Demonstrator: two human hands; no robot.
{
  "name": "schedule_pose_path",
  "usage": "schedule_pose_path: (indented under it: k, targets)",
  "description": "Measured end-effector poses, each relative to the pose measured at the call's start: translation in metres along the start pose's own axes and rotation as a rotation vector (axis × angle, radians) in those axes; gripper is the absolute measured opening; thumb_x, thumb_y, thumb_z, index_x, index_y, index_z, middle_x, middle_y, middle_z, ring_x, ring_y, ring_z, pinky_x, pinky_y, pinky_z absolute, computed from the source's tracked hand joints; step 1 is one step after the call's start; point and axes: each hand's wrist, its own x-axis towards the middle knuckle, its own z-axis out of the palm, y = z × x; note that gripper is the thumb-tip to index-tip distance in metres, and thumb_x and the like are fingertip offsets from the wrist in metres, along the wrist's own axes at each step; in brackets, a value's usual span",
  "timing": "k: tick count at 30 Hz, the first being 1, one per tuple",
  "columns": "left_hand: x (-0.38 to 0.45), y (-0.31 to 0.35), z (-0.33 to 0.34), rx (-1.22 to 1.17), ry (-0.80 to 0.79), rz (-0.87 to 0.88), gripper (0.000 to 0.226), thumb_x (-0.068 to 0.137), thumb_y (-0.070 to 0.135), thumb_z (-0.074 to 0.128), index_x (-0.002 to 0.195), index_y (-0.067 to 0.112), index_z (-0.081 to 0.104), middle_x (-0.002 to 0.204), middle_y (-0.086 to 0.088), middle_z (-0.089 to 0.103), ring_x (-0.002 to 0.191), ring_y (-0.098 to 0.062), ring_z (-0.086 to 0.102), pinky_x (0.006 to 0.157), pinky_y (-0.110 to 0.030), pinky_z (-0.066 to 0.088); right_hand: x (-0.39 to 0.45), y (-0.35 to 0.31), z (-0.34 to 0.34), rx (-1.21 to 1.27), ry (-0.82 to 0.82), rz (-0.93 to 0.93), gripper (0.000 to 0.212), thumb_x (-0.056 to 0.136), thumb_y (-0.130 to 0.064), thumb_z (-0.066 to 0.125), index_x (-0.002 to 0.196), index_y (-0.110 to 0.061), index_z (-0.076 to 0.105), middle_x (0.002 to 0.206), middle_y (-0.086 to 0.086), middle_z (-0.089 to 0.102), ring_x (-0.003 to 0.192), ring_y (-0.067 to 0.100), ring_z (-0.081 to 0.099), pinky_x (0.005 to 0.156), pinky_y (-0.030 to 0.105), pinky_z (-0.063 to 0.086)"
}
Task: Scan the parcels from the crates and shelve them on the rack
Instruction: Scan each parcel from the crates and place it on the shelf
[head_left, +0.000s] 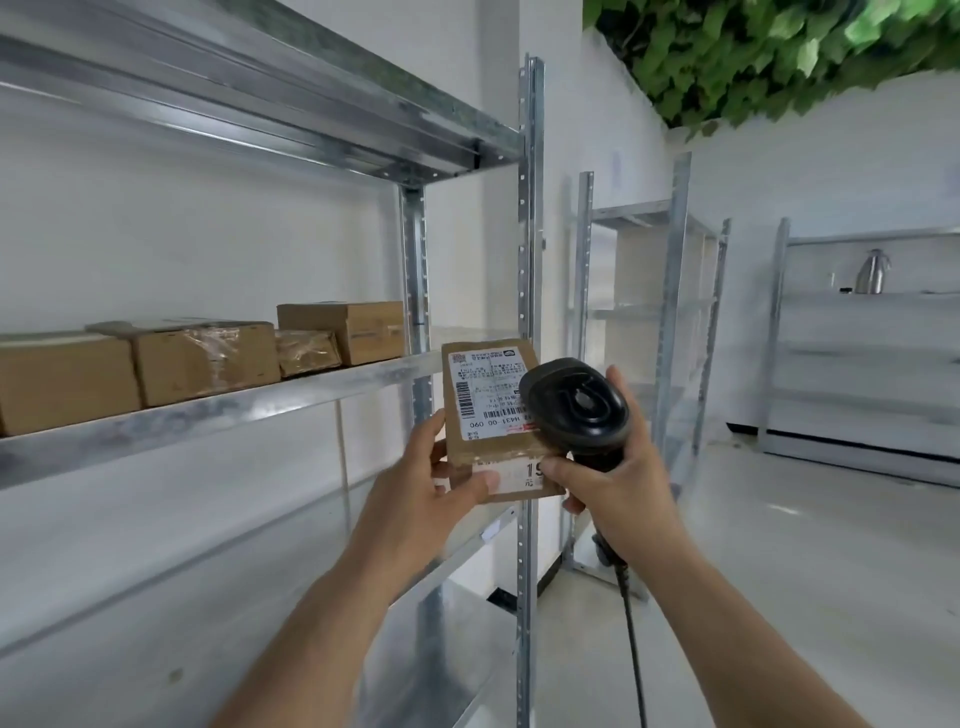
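My left hand (431, 488) grips a small brown cardboard parcel (485, 447) by its lower left corner, holding it upright in front of the rack's right post. A white shipping label with barcodes faces me. My right hand (618, 483) grips the handle of a black barcode scanner (576, 405), whose head sits right over the label's right side. The scanner's cable hangs down past my right forearm. On the metal rack (311, 389), the middle shelf carries several brown parcels (208, 364) in a row at the left.
The rack's lower shelves (156, 545) are bare metal. Two more metal racks (670, 312) stand behind to the right, one holding a steel flask (874, 271). White floor spreads at the right. Green foliage hangs at the upper right.
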Motion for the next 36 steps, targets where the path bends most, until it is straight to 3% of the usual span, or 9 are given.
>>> schedule_pose_path:
  k: [2,5,9,13,17,21,28,32,36]
  targets:
    - [0.020,0.004,0.014,0.008,0.025,0.001,0.066,0.087,0.033,0.069,0.141,0.041,0.032,0.096,0.034,0.056,0.095,0.009,0.058,0.074,-0.008,0.042,0.028,0.008,-0.009,0.003,-0.035,-0.011,0.105,0.078,0.000,0.078,0.148,-0.051,0.020,0.114,-0.021,0.060,0.068,0.007,0.067,0.061,0.027,0.057]
    - [0.048,0.007,0.025,0.049,0.032,0.000,0.062,0.092,0.031,0.063,0.143,0.038,0.030,0.118,0.018,0.061,0.114,-0.007,0.058,0.088,-0.021,0.045,0.066,0.021,-0.013,0.025,-0.058,-0.018,0.104,0.078,0.003,0.076,0.152,-0.043,0.020,0.121,-0.013,0.059,0.069,0.007,0.067,0.060,0.027,0.057]
    - [0.084,0.006,0.021,0.104,0.046,-0.003,0.059,0.094,0.032,0.058,0.145,0.037,0.028,0.130,0.012,0.058,0.114,-0.010,0.057,0.094,-0.026,0.044,0.110,0.035,-0.002,0.066,-0.091,-0.027,0.103,0.078,0.006,0.074,0.154,-0.038,0.019,0.127,-0.003,0.060,0.072,0.014,0.066,0.058,0.034,0.056]
    - [0.123,-0.003,0.013,0.106,0.076,0.019,0.057,0.094,0.033,0.059,0.144,0.037,0.032,0.127,0.012,0.060,0.110,-0.009,0.059,0.088,-0.020,0.041,0.154,0.046,0.016,0.112,-0.109,-0.045,0.102,0.078,0.007,0.073,0.154,-0.036,0.019,0.125,0.002,0.062,0.069,0.019,0.067,0.058,0.039,0.058]
    - [0.159,-0.018,0.013,0.108,0.127,0.000,0.051,0.093,0.032,0.060,0.139,0.035,0.038,0.118,0.015,0.060,0.097,-0.004,0.060,0.075,-0.011,0.042,0.199,0.063,0.034,0.148,-0.166,-0.035,0.100,0.079,0.009,0.071,0.156,-0.031,0.021,0.118,0.007,0.065,0.056,0.016,0.059,0.051,0.033,0.055]
    - [0.199,-0.030,0.020,0.146,0.224,-0.028,0.035,0.092,0.030,0.063,0.123,0.029,0.046,0.121,0.010,0.063,0.093,-0.003,0.062,0.076,-0.017,0.047,0.245,0.088,0.049,0.201,-0.237,-0.019,0.099,0.080,0.008,0.071,0.156,-0.030,0.020,0.116,0.011,0.066,0.051,0.020,0.055,0.047,0.032,0.053]
    - [0.251,-0.029,0.037,0.318,0.384,-0.113,0.034,0.098,0.023,0.051,0.132,0.025,0.049,0.125,0.010,0.061,0.097,-0.006,0.056,0.068,-0.010,0.041,0.329,0.114,0.073,0.329,-0.424,0.007,0.090,0.081,0.009,0.070,0.153,-0.025,0.027,0.111,0.018,0.066,0.041,0.016,0.051,0.041,0.029,0.050]
    - [0.274,-0.030,0.045,0.464,0.572,-0.218,0.026,0.099,0.028,0.050,0.122,0.017,0.054,0.116,0.003,0.065,0.093,-0.011,0.056,0.077,-0.025,0.044,0.367,0.123,0.095,0.388,-0.551,0.020,0.066,0.082,0.008,0.069,0.136,-0.020,0.045,0.103,0.021,0.066,0.038,0.018,0.047,0.039,0.030,0.047]
    - [0.290,-0.037,0.046,0.676,0.702,-0.312,0.019,0.097,0.029,0.052,0.107,0.014,0.056,0.103,-0.001,0.069,0.091,-0.019,0.064,0.074,-0.032,0.050,0.388,0.130,0.123,0.376,-0.618,0.069,0.072,0.080,0.003,0.073,0.141,-0.019,0.041,0.108,0.017,0.067,0.034,0.019,0.048,0.039,0.029,0.046]
